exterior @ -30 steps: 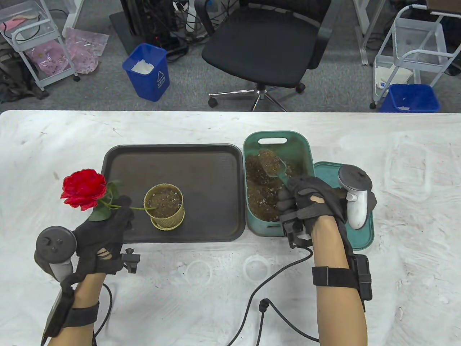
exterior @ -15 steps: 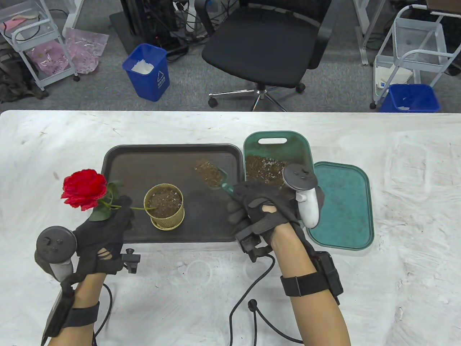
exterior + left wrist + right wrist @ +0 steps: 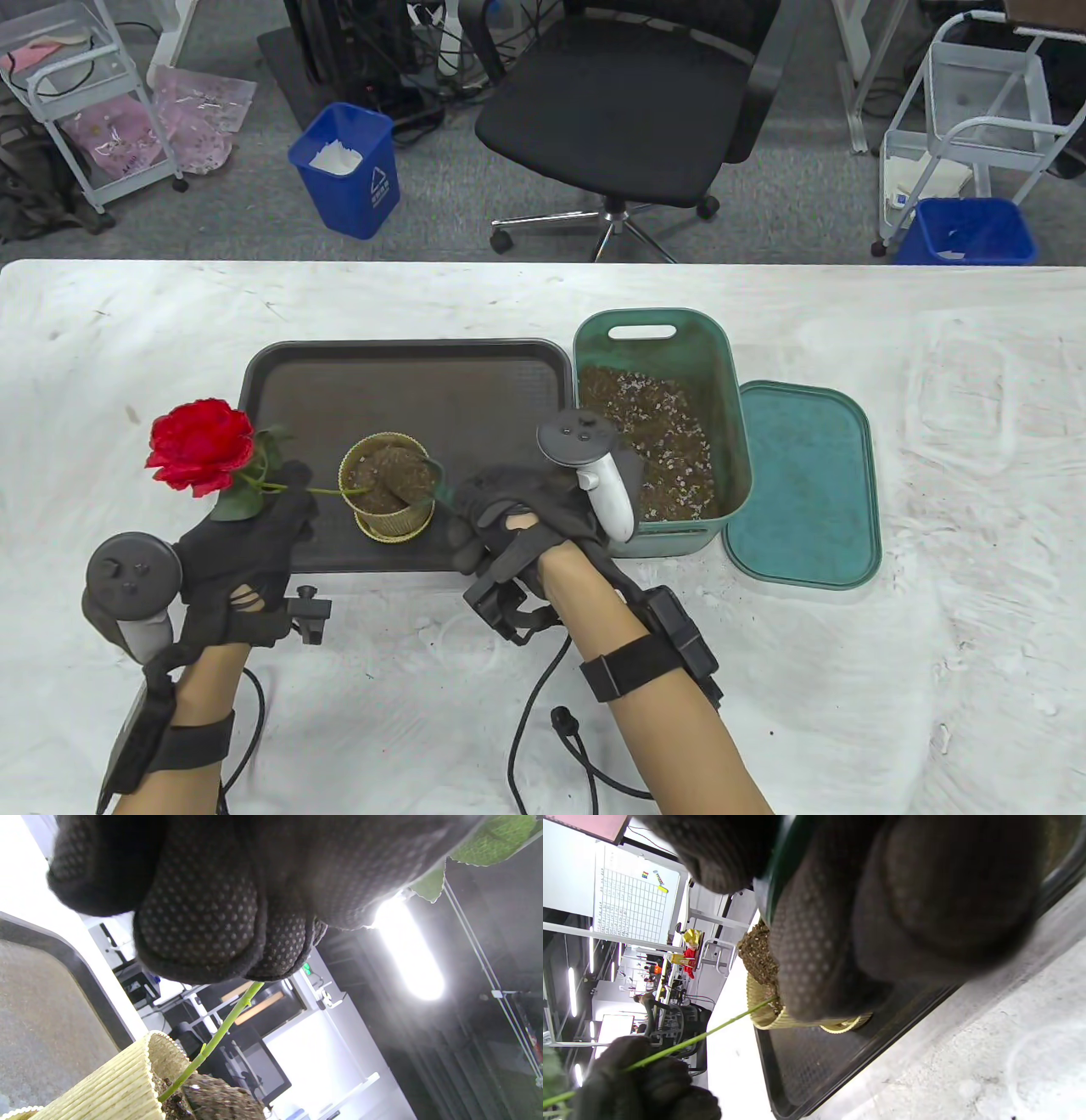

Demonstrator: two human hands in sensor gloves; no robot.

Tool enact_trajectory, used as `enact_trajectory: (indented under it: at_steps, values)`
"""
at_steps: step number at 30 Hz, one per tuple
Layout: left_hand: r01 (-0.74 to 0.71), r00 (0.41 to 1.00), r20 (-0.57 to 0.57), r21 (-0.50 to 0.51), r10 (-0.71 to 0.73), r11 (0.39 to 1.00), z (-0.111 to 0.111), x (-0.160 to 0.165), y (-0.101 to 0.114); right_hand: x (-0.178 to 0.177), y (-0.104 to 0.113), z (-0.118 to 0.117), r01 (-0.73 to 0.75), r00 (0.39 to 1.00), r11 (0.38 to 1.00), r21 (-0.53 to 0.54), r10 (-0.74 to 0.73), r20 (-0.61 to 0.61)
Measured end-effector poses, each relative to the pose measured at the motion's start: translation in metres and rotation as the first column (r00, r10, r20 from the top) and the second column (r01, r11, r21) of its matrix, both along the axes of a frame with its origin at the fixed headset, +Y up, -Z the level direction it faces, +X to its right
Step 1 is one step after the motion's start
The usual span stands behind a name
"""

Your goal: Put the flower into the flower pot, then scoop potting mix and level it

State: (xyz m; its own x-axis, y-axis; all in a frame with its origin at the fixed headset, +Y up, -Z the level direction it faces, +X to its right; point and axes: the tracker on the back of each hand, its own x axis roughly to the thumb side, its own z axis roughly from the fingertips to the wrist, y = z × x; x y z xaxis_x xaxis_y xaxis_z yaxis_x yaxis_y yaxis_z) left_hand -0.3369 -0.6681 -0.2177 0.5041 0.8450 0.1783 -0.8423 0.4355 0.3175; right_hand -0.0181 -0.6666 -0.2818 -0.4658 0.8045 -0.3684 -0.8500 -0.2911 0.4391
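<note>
A red flower (image 3: 199, 446) leans left, its green stem (image 3: 327, 491) running into the yellow ribbed pot (image 3: 392, 519) on the dark tray (image 3: 475, 378). My left hand (image 3: 254, 543) pinches the stem (image 3: 229, 1018) just left of the pot (image 3: 106, 1086). My right hand (image 3: 509, 518) grips a clear green scoop (image 3: 411, 477) heaped with brown potting mix, held over the pot's mouth. The right wrist view shows the mix pile (image 3: 757, 957) above the pot (image 3: 763, 1010) and the stem (image 3: 691, 1041).
A green tub of potting mix (image 3: 721, 373) stands right of the tray, its lid (image 3: 806, 484) flat beside it. A cable (image 3: 543, 730) trails over the white table. Beyond the far edge are a black office chair (image 3: 628, 110) and blue bins (image 3: 348, 170).
My right hand carried the loaded scoop from the tub leftward across the tray to above the pot. The left hand and flower stayed still.
</note>
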Motion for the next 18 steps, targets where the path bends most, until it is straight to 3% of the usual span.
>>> enact_trajectory:
  at_steps: [4, 7, 15, 18]
  values:
    - [0.001, 1.0, 0.0, 0.0, -0.001, 1.0, 0.0, 0.0, 0.0, -0.012, 0.01, 0.003, -0.122, 0.992, 0.983, 0.138, 0.122, 0.003]
    - [0.001, 1.0, -0.001, 0.0, -0.001, 1.0, 0.0, 0.0, 0.0, -0.022, 0.02, 0.008, -0.238, 0.968, 0.936, 0.26, 0.249, -0.012]
    - [0.003, 1.0, 0.0, 0.001, -0.003, 1.0, 0.0, 0.0, -0.001, -0.049, 0.035, 0.032, -0.445, 0.855, 0.704, 0.553, 0.518, 0.028]
    - [0.005, 1.0, -0.001, 0.002, -0.005, 1.0, 0.001, 0.0, -0.001, -0.056, 0.038, 0.039, -0.501, 0.789, 0.571, 0.651, 0.61, 0.072]
